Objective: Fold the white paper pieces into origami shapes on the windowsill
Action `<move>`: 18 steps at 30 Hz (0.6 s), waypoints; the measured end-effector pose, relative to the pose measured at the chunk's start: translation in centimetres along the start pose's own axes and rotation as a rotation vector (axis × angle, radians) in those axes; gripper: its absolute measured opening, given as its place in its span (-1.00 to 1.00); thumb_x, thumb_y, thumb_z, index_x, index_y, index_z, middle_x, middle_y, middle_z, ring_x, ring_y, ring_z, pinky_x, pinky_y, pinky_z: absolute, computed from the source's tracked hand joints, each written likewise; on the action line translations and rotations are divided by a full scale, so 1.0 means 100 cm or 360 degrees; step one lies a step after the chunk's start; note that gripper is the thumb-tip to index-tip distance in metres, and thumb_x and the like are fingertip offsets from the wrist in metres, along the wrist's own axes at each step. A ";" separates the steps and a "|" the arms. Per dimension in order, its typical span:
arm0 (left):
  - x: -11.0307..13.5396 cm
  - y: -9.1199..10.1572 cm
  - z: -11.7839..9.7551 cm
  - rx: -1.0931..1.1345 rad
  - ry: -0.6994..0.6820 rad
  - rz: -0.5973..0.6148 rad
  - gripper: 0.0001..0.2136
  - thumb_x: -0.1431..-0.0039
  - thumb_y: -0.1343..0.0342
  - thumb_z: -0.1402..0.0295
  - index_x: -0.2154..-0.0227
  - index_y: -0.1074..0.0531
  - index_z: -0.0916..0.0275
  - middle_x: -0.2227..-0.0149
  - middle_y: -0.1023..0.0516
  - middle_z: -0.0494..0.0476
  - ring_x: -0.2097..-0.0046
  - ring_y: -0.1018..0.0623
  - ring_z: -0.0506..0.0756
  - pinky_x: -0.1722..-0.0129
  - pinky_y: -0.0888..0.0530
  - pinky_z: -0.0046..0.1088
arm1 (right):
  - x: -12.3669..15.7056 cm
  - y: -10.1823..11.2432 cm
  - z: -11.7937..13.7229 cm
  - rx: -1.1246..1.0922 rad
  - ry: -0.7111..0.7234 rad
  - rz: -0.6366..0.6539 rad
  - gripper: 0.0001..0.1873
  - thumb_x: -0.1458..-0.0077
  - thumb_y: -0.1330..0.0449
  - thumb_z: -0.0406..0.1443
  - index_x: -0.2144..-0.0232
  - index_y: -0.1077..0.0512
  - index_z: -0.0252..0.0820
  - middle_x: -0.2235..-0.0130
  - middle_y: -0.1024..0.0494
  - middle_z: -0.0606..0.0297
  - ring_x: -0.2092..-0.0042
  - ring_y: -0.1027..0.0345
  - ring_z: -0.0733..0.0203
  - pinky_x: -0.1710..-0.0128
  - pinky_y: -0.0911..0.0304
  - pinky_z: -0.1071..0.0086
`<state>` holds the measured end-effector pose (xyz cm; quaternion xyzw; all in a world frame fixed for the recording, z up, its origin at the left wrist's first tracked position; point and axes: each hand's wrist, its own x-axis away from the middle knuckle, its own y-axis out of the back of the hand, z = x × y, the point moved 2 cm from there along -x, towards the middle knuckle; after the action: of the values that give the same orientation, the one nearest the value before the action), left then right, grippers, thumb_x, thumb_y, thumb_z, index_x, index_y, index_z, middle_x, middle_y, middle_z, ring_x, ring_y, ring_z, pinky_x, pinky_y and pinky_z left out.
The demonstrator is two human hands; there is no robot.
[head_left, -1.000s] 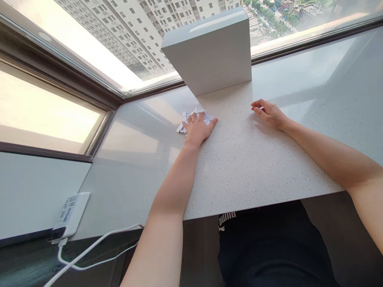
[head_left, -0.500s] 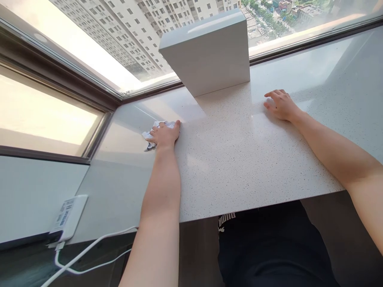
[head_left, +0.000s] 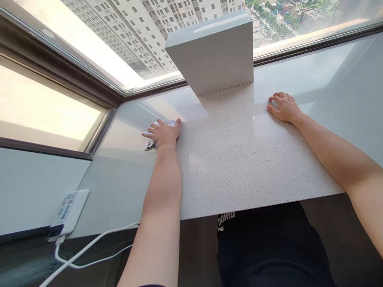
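The left hand (head_left: 163, 133) presses down on a crumpled white paper (head_left: 150, 144) (only its edges peek out from under the palm and fingers (head_left: 151, 133)) on the speckled desk (head_left: 239, 167), fingers spread flat. The right hand (head_left: 283, 107) rests well apart on the desk, fingers slightly curled and holding nothing, near a white box (head_left: 209, 54) standing at the desk's far edge.
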<state>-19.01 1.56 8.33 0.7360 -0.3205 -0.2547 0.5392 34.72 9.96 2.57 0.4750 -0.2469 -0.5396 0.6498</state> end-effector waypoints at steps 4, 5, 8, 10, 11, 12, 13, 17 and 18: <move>0.006 0.003 -0.010 -0.0024 -0.0094 -0.0067 0.02 -0.54 -0.10 -0.28 -0.78 -0.22 0.36 -0.81 -0.18 0.83 -0.87 0.00 0.88 -0.72 0.16 0.93 | 0.000 0.000 0.002 0.0013 -0.0015 0.0008 -0.22 -0.63 -0.10 0.18 -0.53 -0.63 -0.13 -0.69 -0.48 -0.20 -0.71 -0.29 -0.69 -0.75 -0.06 -0.66; 0.009 0.003 -0.014 -0.0009 -0.0144 -0.0094 0.00 -0.56 -0.09 -0.29 -0.77 -0.22 0.35 -0.81 -0.19 0.81 -0.88 0.00 0.86 -0.73 0.14 0.91 | 0.000 0.000 0.002 0.0016 -0.0016 0.0003 -0.22 -0.62 -0.10 0.17 -0.53 -0.64 -0.14 -0.68 -0.49 -0.20 -0.70 -0.29 -0.69 -0.75 -0.06 -0.65; 0.021 -0.004 -0.034 0.0081 -0.0393 -0.0154 -0.10 -0.63 -0.08 -0.25 -0.75 -0.26 0.27 -0.79 -0.27 0.69 -0.88 -0.06 0.76 -0.80 0.05 0.78 | -0.001 -0.002 0.001 0.0011 -0.0010 -0.0027 -0.22 -0.62 -0.10 0.20 -0.50 -0.66 -0.12 -0.67 -0.51 -0.18 -0.69 -0.32 -0.70 -0.74 -0.09 -0.67; 0.032 -0.012 -0.051 0.0161 -0.0609 -0.0128 -0.22 -0.68 -0.09 -0.17 -0.71 -0.33 0.21 -0.74 -0.38 0.61 -0.83 -0.22 0.67 -0.86 -0.04 0.58 | -0.001 -0.003 0.000 -0.0001 0.0000 -0.0047 -0.22 -0.63 -0.09 0.24 -0.48 -0.67 -0.08 -0.66 -0.53 -0.17 -0.68 -0.34 -0.71 -0.73 -0.10 -0.69; 0.038 -0.017 -0.059 0.0205 -0.0708 -0.0103 -0.29 -0.71 -0.08 -0.12 -0.68 -0.38 0.19 -0.69 -0.44 0.57 -0.79 -0.32 0.63 -0.87 -0.13 0.46 | -0.001 -0.004 0.000 -0.0005 0.0005 -0.0051 -0.22 -0.63 -0.09 0.25 -0.48 -0.67 -0.07 -0.65 -0.54 -0.16 -0.68 -0.34 -0.71 -0.73 -0.10 -0.70; 0.043 -0.022 -0.066 0.0246 -0.0807 -0.0073 -0.34 -0.73 -0.06 -0.08 -0.64 -0.42 0.19 -0.65 -0.50 0.55 -0.75 -0.39 0.58 -0.85 -0.23 0.35 | -0.001 -0.004 -0.001 -0.0007 0.0006 -0.0049 -0.21 -0.63 -0.09 0.25 -0.49 -0.66 -0.07 -0.65 -0.53 -0.16 -0.68 -0.33 -0.71 -0.73 -0.09 -0.71; 0.049 -0.027 -0.071 0.0275 -0.0906 -0.0022 -0.38 -0.74 -0.05 -0.05 -0.61 -0.46 0.21 -0.62 -0.54 0.53 -0.73 -0.43 0.54 -0.83 -0.30 0.25 | -0.001 -0.004 -0.001 -0.0008 0.0004 -0.0041 -0.20 -0.63 -0.09 0.25 -0.52 -0.65 -0.08 -0.67 -0.52 -0.16 -0.70 -0.31 -0.72 -0.73 -0.09 -0.71; 0.065 -0.046 -0.079 0.0312 -0.1295 0.0266 -0.33 -0.72 -0.07 -0.09 -0.63 -0.47 0.20 -0.69 -0.51 0.46 -0.76 -0.41 0.42 -0.82 -0.34 0.11 | 0.001 0.000 0.001 -0.0017 0.0004 -0.0006 -0.10 -0.59 -0.15 0.29 -0.66 -0.53 -0.04 -0.80 -0.34 -0.10 -0.82 -0.07 -0.70 -0.78 0.04 -0.71; 0.067 -0.050 -0.079 0.0286 -0.1355 0.0352 -0.29 -0.70 -0.10 -0.12 -0.68 -0.44 0.18 -0.74 -0.45 0.44 -0.80 -0.35 0.42 -0.84 -0.29 0.13 | 0.001 0.001 0.002 -0.0018 0.0018 0.0010 -0.07 -0.57 -0.16 0.32 -0.69 -0.49 0.00 -0.83 -0.28 -0.05 -0.85 0.01 -0.69 -0.80 0.09 -0.70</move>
<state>-7.89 2.55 5.63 0.5709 -0.6114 -0.4468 0.3172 34.65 9.79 2.71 0.4737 -0.2415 -0.5363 0.6555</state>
